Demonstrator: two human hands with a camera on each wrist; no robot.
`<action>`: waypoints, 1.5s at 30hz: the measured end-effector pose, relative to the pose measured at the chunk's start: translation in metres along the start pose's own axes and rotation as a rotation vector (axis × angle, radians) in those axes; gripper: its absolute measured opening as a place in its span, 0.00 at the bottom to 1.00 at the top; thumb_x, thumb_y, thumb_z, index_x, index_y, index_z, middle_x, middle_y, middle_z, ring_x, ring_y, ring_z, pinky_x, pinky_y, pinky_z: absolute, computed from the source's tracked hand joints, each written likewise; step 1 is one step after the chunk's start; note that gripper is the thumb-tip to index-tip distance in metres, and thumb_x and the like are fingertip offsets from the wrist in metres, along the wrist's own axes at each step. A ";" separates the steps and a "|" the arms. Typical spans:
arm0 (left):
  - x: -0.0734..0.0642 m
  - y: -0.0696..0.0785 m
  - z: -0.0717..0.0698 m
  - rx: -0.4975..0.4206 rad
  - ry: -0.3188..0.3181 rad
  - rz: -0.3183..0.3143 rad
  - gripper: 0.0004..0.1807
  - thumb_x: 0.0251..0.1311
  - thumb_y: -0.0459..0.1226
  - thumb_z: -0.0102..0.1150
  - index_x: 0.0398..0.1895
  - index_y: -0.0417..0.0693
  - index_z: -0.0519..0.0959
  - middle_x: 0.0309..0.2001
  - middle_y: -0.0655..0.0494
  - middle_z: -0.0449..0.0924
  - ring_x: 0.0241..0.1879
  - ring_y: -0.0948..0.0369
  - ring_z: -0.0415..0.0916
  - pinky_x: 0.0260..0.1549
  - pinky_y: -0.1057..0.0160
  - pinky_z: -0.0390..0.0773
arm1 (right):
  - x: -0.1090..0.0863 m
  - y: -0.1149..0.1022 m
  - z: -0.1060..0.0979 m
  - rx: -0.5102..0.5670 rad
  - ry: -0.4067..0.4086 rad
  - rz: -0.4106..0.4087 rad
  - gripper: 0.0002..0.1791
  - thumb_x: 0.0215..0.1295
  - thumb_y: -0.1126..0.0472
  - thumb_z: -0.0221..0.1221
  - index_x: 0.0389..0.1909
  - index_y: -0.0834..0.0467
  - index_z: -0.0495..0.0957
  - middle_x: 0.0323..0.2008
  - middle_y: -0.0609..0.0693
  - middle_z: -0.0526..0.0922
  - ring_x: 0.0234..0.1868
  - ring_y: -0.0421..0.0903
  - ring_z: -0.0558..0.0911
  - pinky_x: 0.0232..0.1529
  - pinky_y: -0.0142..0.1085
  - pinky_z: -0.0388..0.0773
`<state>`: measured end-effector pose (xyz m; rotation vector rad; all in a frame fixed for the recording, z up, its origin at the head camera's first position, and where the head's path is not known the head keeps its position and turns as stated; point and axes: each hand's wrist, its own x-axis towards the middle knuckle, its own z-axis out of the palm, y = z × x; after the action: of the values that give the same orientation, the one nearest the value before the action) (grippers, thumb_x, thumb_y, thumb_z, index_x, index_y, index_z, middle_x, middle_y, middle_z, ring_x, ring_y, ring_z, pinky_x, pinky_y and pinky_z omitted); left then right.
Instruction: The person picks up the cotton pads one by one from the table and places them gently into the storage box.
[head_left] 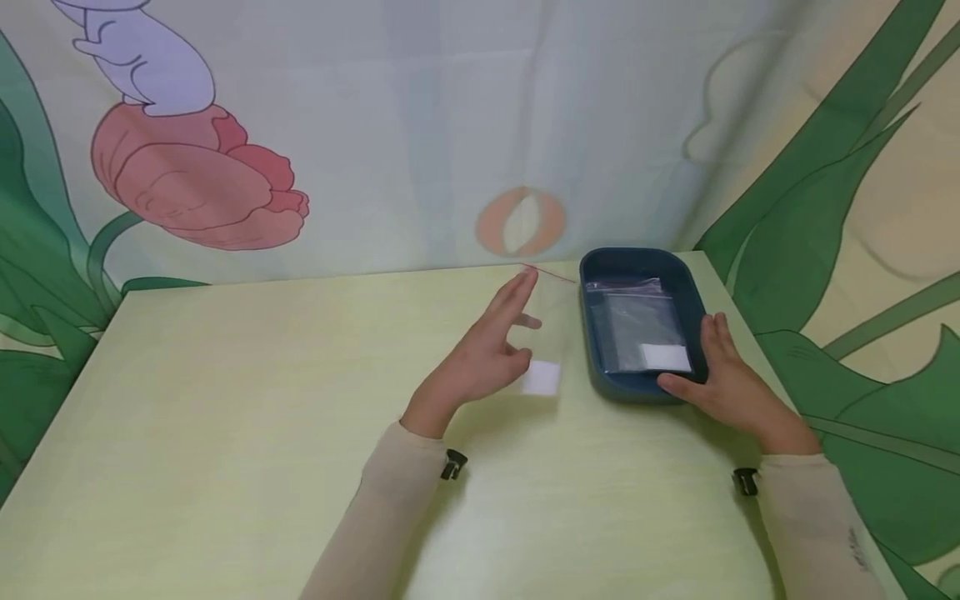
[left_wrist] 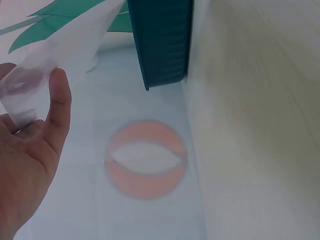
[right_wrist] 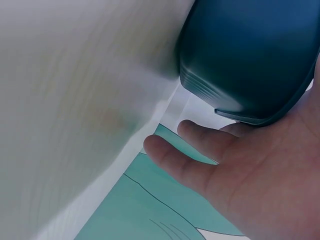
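My left hand [head_left: 483, 358] holds a clear zip bag [left_wrist: 82, 42] between its thumb and fingers, just left of a dark blue tray. The bag has a white label patch [head_left: 543, 378] and a thin red line along its top edge. My right hand [head_left: 731, 387] grips the front right corner of the tray [head_left: 637, 392], thumb over the rim and fingers along the outer side. Inside the tray lies another clear zip bag [head_left: 637, 325], also with a white label; whether more lie beneath it I cannot tell.
The pale yellow-green table [head_left: 225, 433] carries the tray near its back right corner. Behind hangs a printed cloth [head_left: 375, 133], with green leaves, a pink flower and an orange-and-white oval on it. A small black clip sits at each sleeve cuff.
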<state>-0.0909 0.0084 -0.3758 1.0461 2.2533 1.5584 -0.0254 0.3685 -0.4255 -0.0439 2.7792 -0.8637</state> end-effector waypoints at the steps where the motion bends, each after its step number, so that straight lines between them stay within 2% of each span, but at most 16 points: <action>1: 0.002 0.001 0.001 -0.009 -0.014 -0.003 0.56 0.60 0.18 0.50 0.83 0.67 0.38 0.81 0.69 0.34 0.63 0.57 0.71 0.30 0.64 0.77 | 0.000 0.000 0.000 0.001 -0.001 -0.001 0.65 0.68 0.36 0.59 0.76 0.63 0.19 0.75 0.57 0.12 0.75 0.72 0.35 0.64 0.71 0.50; 7: 0.010 0.005 0.007 -0.063 -0.078 -0.019 0.60 0.57 0.16 0.50 0.82 0.69 0.34 0.80 0.74 0.27 0.65 0.60 0.67 0.31 0.64 0.77 | 0.003 -0.003 0.000 0.001 0.002 -0.008 0.65 0.68 0.36 0.59 0.76 0.64 0.20 0.75 0.57 0.13 0.75 0.73 0.36 0.65 0.70 0.51; 17: 0.026 0.014 0.013 -0.028 -0.059 -0.063 0.58 0.59 0.16 0.49 0.82 0.66 0.33 0.78 0.77 0.25 0.64 0.63 0.69 0.34 0.66 0.75 | 0.005 -0.005 0.001 -0.016 -0.006 0.002 0.66 0.68 0.34 0.59 0.76 0.64 0.20 0.75 0.58 0.13 0.74 0.75 0.39 0.64 0.70 0.52; 25: 0.039 0.015 0.023 0.033 -0.071 -0.070 0.57 0.62 0.19 0.51 0.82 0.65 0.31 0.80 0.70 0.24 0.69 0.62 0.63 0.37 0.67 0.76 | 0.002 -0.005 0.003 -0.014 -0.001 0.006 0.66 0.68 0.34 0.59 0.76 0.64 0.20 0.75 0.58 0.13 0.73 0.76 0.41 0.64 0.70 0.53; 28: 0.044 0.014 0.028 0.026 -0.074 -0.066 0.57 0.62 0.19 0.51 0.82 0.63 0.31 0.80 0.67 0.25 0.66 0.60 0.68 0.37 0.66 0.75 | 0.002 -0.004 0.002 -0.012 0.001 0.010 0.66 0.68 0.34 0.58 0.76 0.64 0.20 0.75 0.58 0.13 0.73 0.76 0.41 0.64 0.70 0.53; 31: 0.051 0.013 0.033 0.039 -0.073 -0.056 0.57 0.61 0.19 0.52 0.82 0.60 0.31 0.81 0.65 0.25 0.67 0.60 0.67 0.34 0.67 0.74 | 0.002 -0.003 0.002 -0.010 0.003 0.009 0.66 0.67 0.34 0.58 0.76 0.63 0.19 0.75 0.57 0.13 0.74 0.75 0.40 0.64 0.70 0.52; 37: 0.068 0.011 0.046 0.023 -0.086 -0.045 0.57 0.61 0.18 0.50 0.82 0.61 0.30 0.81 0.64 0.24 0.68 0.57 0.67 0.24 0.68 0.69 | 0.001 -0.001 0.001 -0.013 0.007 0.006 0.66 0.67 0.34 0.58 0.76 0.63 0.19 0.75 0.57 0.13 0.74 0.75 0.39 0.64 0.70 0.53; 45: 0.093 0.003 0.068 0.015 -0.072 -0.076 0.57 0.59 0.17 0.53 0.82 0.56 0.31 0.81 0.60 0.25 0.64 0.60 0.70 0.27 0.70 0.70 | 0.002 0.000 0.000 -0.006 0.002 0.008 0.66 0.68 0.34 0.58 0.76 0.64 0.19 0.75 0.58 0.13 0.74 0.75 0.38 0.64 0.71 0.51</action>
<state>-0.1207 0.1191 -0.3817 0.9915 2.2329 1.4531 -0.0274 0.3689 -0.4260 -0.0328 2.7820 -0.8539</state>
